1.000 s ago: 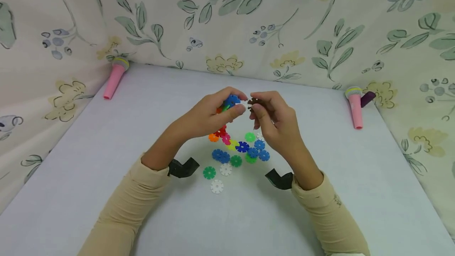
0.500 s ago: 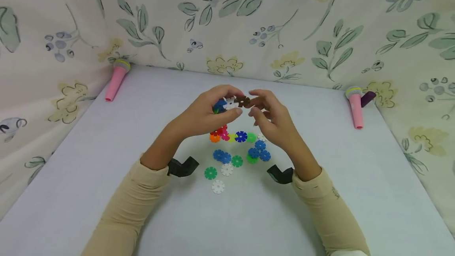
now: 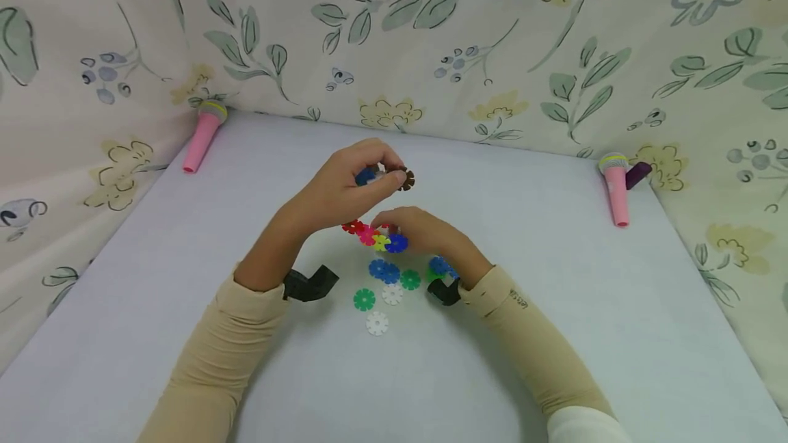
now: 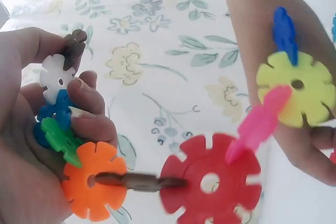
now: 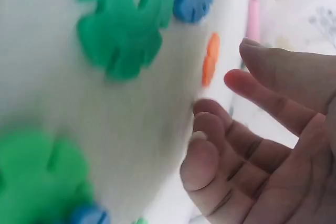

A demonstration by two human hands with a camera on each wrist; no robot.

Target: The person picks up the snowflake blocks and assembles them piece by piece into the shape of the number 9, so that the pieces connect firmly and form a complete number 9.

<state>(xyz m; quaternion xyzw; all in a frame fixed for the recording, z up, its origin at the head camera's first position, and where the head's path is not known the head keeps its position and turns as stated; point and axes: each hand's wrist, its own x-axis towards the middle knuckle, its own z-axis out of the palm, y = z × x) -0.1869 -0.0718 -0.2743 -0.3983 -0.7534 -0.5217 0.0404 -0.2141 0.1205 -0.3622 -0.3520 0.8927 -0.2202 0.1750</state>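
Note:
My left hand (image 3: pixel 384 173) is raised above the table and grips one end of a chain of interlocked snowflake discs. A brown disc (image 3: pixel 406 180) sticks out past its fingertips. In the left wrist view the fingers (image 4: pixel 86 106) curl round white (image 4: pixel 54 77), blue, green and orange discs (image 4: pixel 94 182). A red disc (image 4: pixel 210 182), a pink one and a yellow one (image 4: pixel 296 87) hang off beyond them. The lower chain (image 3: pixel 382 241) droops to the table. My right hand (image 3: pixel 394 224) is low beside that end, its fingers (image 5: pixel 210 145) loosely curled and holding nothing.
Loose discs lie near me: a blue pair (image 3: pixel 383 270), green ones (image 3: pixel 364 300), white ones (image 3: pixel 377 323). Pink toy microphones lie at the back left (image 3: pixel 200 139) and back right (image 3: pixel 615 190) corners. Floral cloth walls in the grey table (image 3: pixel 554 306) on three sides.
My right hand let go of the brown disc, now joined to the piece in my left hand, and dropped to the table beside the chain's lower end. The left hand rose slightly.

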